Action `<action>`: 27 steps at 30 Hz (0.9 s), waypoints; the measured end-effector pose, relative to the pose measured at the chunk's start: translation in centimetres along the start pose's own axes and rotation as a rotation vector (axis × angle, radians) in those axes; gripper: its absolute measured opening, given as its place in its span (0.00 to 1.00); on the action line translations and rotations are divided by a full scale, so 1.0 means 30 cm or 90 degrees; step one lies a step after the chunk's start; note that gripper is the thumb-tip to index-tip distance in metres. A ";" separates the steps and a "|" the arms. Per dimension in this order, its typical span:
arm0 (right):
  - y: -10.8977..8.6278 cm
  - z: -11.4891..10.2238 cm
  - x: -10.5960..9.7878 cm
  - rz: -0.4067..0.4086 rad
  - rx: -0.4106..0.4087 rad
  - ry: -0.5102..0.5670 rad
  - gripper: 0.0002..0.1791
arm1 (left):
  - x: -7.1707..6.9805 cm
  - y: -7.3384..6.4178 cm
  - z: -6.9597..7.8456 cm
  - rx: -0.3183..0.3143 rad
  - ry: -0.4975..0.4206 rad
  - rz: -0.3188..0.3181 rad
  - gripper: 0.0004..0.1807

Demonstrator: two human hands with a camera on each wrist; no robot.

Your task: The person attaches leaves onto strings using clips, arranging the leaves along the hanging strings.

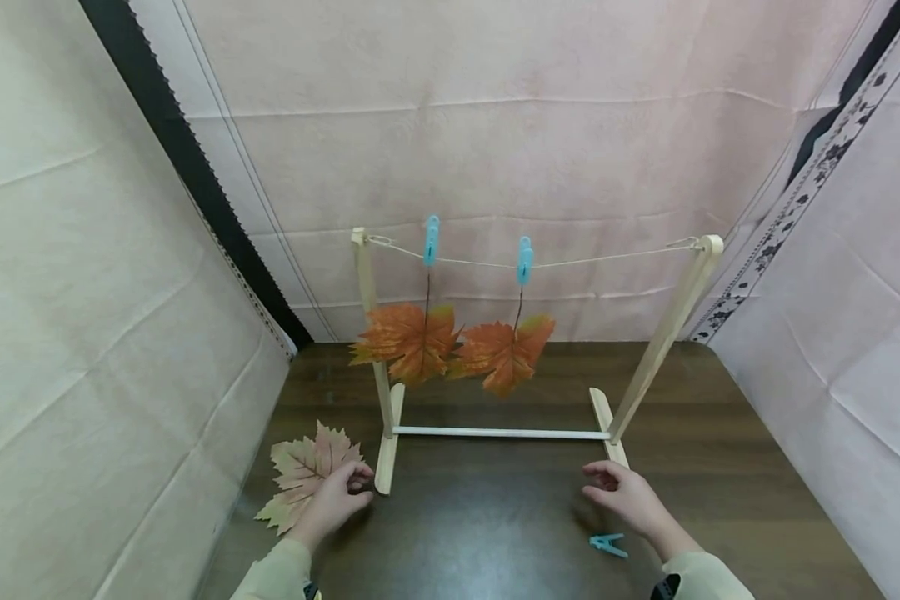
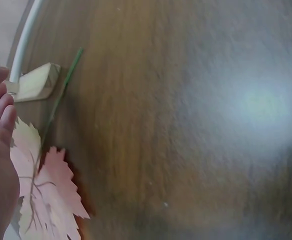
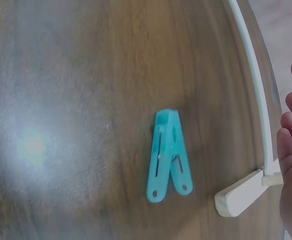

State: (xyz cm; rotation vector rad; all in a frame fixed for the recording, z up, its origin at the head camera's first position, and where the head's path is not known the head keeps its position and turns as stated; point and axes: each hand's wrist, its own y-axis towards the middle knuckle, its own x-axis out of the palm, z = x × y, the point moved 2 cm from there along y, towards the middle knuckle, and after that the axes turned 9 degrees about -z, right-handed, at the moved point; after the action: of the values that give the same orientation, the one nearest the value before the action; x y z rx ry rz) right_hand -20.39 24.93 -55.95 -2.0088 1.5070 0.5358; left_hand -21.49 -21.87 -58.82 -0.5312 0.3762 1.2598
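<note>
A pale pink-and-green artificial leaf (image 1: 297, 477) lies at the left of the table; its green stem (image 2: 61, 95) shows in the left wrist view. Over the leaf's right side hovers my left hand (image 1: 334, 502), fingers loosely curled and holding nothing. My right hand (image 1: 624, 493), relaxed too, has nothing in it and is near the rack's right foot (image 1: 613, 446). Just below that hand lies a blue clothespin (image 3: 168, 155), its two handles spread. Two orange leaves, one left (image 1: 412, 340) and one right (image 1: 506, 354), hang by their stems from blue clothespins on a string.
The wooden rack has a left post (image 1: 367, 283), a right post (image 1: 667, 329) and a white bar (image 1: 498, 432) low between them. The string (image 1: 607, 259) joins the post tops. Pale cloth (image 1: 510, 150) surrounds the brown table (image 1: 487, 517) on three sides.
</note>
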 end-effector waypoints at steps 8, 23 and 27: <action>-0.015 0.039 0.005 -0.015 0.000 -0.001 0.20 | 0.005 -0.007 -0.037 0.044 0.084 -0.018 0.15; -0.039 0.065 0.010 -0.016 -0.015 -0.004 0.17 | 0.034 -0.019 -0.076 0.073 0.304 -0.006 0.17; -0.051 0.081 0.001 -0.021 -0.028 -0.023 0.18 | 0.036 -0.023 -0.079 0.075 0.322 -0.018 0.17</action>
State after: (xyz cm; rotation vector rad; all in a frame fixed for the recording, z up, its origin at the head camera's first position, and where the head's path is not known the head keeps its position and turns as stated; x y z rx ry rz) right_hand -18.87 26.82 -57.51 -2.0429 1.4490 0.5939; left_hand -20.48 -22.49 -61.23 -0.7503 0.8575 1.0585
